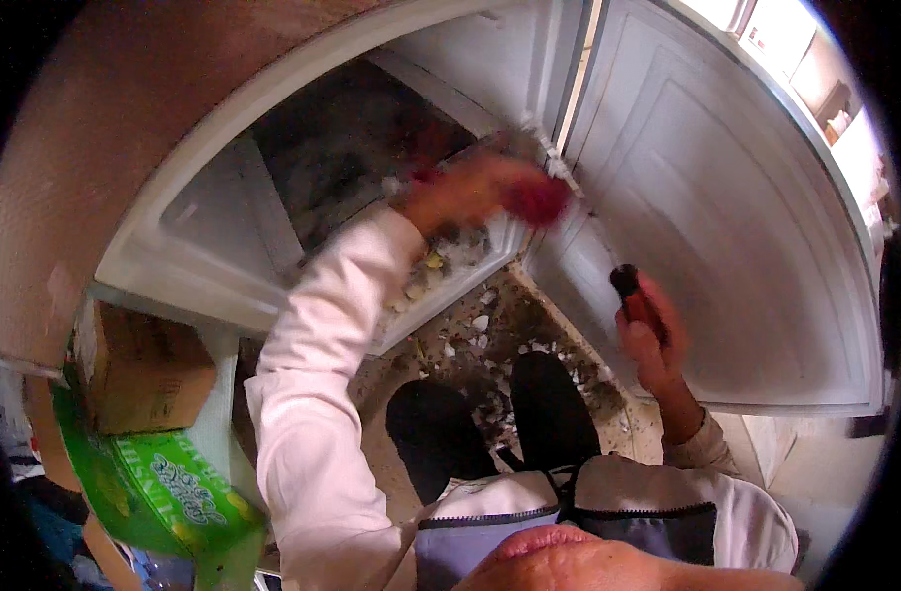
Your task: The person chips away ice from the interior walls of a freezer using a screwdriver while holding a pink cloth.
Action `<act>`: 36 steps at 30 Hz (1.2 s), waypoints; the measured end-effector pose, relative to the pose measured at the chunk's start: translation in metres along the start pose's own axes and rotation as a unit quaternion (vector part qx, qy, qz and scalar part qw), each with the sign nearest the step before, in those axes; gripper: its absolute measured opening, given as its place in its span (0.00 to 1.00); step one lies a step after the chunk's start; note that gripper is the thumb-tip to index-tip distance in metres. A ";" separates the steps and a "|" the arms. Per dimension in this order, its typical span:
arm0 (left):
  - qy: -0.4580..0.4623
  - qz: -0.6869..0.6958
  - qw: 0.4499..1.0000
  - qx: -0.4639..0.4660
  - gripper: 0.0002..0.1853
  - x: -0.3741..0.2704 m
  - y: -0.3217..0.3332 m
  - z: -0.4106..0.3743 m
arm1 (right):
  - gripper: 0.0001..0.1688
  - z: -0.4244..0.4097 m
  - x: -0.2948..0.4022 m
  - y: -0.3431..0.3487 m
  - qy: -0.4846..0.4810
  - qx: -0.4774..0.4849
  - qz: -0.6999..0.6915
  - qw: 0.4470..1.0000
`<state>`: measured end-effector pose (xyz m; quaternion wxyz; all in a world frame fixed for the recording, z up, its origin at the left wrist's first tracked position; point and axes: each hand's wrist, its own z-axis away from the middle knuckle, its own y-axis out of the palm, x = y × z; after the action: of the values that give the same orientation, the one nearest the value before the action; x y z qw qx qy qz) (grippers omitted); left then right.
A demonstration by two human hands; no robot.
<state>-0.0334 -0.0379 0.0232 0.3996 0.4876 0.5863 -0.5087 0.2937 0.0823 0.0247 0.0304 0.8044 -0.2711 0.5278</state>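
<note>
In front of me a white chest freezer or refrigerator cabinet point(221, 214) stands open, its panelled door point(746, 244) swung to the right. My left hand point(465, 192), blurred, reaches across the cabinet opening and is closed on a dark red cloth or sponge near the hinge side. Frost-like white bits and dirt point(458, 251) lie on the cabinet's bottom edge below it. My right hand point(653, 332) grips a dark-handled tool point(642, 306) with a black end, in front of the door's inner face; the rest of the tool cannot be made out.
Dirt and white fragments point(480, 323) litter the floor around my dark shoes or knees. A cardboard box point(151, 369) sits at the left above a green printed carton point(177, 495). The door's lower edge curves close beside my right arm.
</note>
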 end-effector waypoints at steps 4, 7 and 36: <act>0.004 -0.165 0.986 -0.018 0.16 -0.003 0.100 -0.003 | 0.29 0.007 0.011 -0.024 0.051 -0.041 -0.080 0.995; -0.060 -0.021 0.984 -0.164 0.16 -0.013 0.080 -0.005 | 0.29 0.016 0.013 -0.035 0.050 -0.055 -0.073 0.995; -0.101 0.375 0.723 -0.572 0.20 -0.050 0.177 0.152 | 0.32 -0.042 0.011 0.092 0.170 0.244 -0.341 0.892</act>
<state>0.1454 -0.1951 0.0097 0.8174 0.2923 0.4916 0.0684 0.2188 0.0138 0.0310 0.0570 0.7278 0.1668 0.6628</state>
